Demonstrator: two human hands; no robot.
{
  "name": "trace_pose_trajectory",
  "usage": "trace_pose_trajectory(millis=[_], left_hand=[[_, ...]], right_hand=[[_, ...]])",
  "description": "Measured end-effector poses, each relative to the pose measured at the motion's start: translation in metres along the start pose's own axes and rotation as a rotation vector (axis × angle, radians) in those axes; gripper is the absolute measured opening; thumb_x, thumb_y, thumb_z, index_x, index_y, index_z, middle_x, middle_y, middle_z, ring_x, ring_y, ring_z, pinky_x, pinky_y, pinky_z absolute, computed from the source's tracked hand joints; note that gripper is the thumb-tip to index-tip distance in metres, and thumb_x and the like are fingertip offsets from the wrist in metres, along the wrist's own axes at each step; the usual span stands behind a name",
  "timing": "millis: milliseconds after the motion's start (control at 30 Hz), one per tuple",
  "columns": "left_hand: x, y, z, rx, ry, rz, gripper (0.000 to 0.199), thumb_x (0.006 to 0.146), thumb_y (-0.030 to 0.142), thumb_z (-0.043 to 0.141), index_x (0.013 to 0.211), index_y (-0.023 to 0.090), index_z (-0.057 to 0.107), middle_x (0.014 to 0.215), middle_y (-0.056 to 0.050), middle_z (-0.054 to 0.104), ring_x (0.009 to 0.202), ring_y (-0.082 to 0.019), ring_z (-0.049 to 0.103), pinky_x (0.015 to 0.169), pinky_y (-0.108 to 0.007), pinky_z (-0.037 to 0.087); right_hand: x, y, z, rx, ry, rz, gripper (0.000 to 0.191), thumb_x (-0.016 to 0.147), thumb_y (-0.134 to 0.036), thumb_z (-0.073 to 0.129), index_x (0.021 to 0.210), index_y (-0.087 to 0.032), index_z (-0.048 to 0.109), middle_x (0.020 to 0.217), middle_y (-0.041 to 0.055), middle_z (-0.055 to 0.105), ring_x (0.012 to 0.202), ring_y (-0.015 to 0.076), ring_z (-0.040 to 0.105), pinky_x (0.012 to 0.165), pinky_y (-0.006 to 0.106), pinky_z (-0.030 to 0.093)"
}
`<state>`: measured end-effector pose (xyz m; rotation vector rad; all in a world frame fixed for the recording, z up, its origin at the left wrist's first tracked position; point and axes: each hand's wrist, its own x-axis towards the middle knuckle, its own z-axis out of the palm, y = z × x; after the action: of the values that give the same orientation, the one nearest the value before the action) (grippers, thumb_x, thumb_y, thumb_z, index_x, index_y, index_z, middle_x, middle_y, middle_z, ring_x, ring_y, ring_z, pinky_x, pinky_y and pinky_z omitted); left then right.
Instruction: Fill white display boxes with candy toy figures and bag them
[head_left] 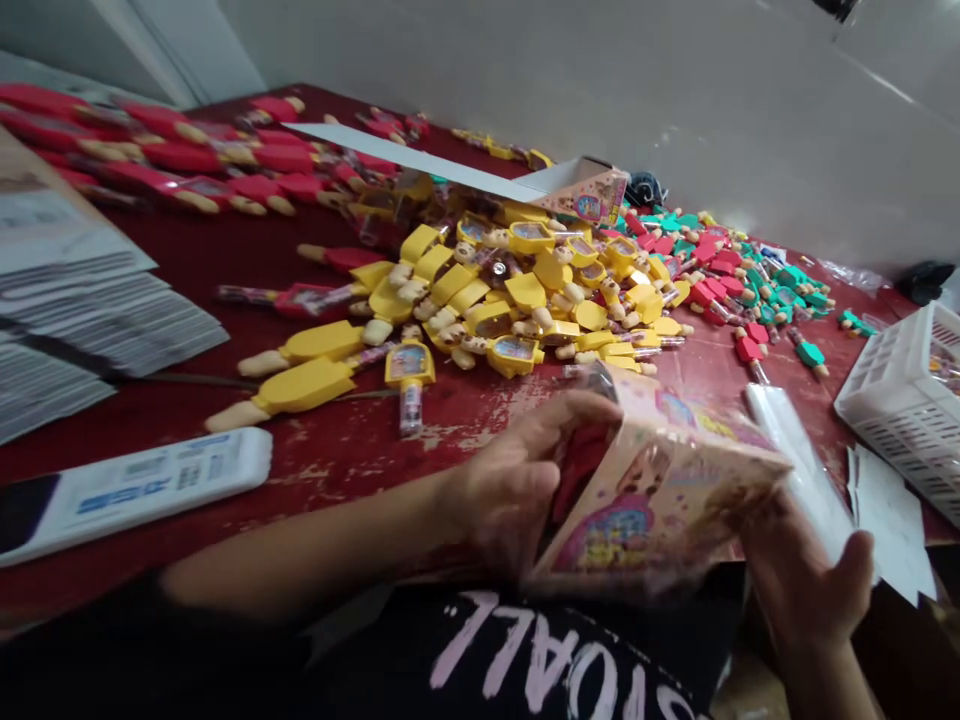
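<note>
A pink-and-beige printed cardboard box (660,490), slightly blurred, is tilted between my two hands above the table's front edge. My left hand (517,480) grips its left end, with the thumb and fingers around the edge. Something dark red shows inside that end, partly hidden by the fingers. Against the right end of the box rests my right hand (802,570). Its thumb stands away from the box, and its other fingers are partly hidden by the box. Just beyond the box lies a heap of yellow popsicle-shaped toys (517,290) with clear tubes and beige tips.
The worn red table (315,480) also carries red toys (225,160), a mixed red-and-green heap (735,265), an opened box (592,190), stacked card sheets (97,290) and a white labelled packet (142,490). A white plastic basket (900,400) stands right, near white sheets (892,520).
</note>
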<state>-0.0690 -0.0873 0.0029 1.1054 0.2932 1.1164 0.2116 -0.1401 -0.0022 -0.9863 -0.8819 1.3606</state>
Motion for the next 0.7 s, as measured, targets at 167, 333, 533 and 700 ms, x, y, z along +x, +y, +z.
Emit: trace_pose_trajectory(millis=[167, 333, 533, 700], left_hand=[[0.001, -0.015, 0.003, 0.162, 0.077, 0.049, 0.050, 0.068, 0.051, 0.073, 0.109, 0.024, 0.067, 0.107, -0.007, 0.064, 0.100, -0.028, 0.060, 0.086, -0.036, 0.046], [0.023, -0.036, -0.024, -0.049, 0.352, -0.043, 0.045, 0.061, 0.044, 0.076, 0.097, 0.018, 0.067, 0.088, -0.005, 0.066, 0.083, -0.020, 0.061, 0.073, -0.028, 0.048], [0.023, -0.048, -0.033, -0.178, 0.982, -0.065, 0.012, 0.072, 0.022, 0.058, 0.084, 0.020, 0.058, 0.079, 0.001, 0.064, 0.076, -0.011, 0.061, 0.070, -0.020, 0.047], [0.004, -0.062, -0.045, -0.184, 1.023, -0.405, 0.009, 0.078, 0.016, 0.050, 0.082, 0.017, 0.058, 0.073, 0.000, 0.063, 0.063, -0.012, 0.061, 0.058, -0.023, 0.048]], right_hand=[[0.011, 0.000, -0.002, -0.158, 0.146, -0.102, 0.049, 0.078, -0.057, 0.055, 0.112, -0.023, 0.064, 0.117, 0.0072, 0.065, 0.117, 0.0292, 0.055, 0.101, 0.045, 0.042], [0.038, -0.003, -0.022, -0.628, 0.292, -0.070, 0.041, 0.074, -0.052, 0.065, 0.096, -0.017, 0.068, 0.092, 0.0064, 0.072, 0.091, 0.0257, 0.065, 0.081, 0.035, 0.050], [0.072, -0.017, -0.033, -0.542, 0.111, 0.361, 0.047, 0.064, -0.063, 0.069, 0.061, -0.015, 0.067, 0.055, 0.0050, 0.065, 0.051, 0.0183, 0.059, 0.052, 0.029, 0.047], [0.051, -0.016, -0.029, -0.484, -0.069, 0.283, 0.049, 0.068, -0.061, 0.069, 0.049, -0.015, 0.063, 0.041, 0.0012, 0.056, 0.037, 0.0100, 0.045, 0.042, 0.023, 0.035]])
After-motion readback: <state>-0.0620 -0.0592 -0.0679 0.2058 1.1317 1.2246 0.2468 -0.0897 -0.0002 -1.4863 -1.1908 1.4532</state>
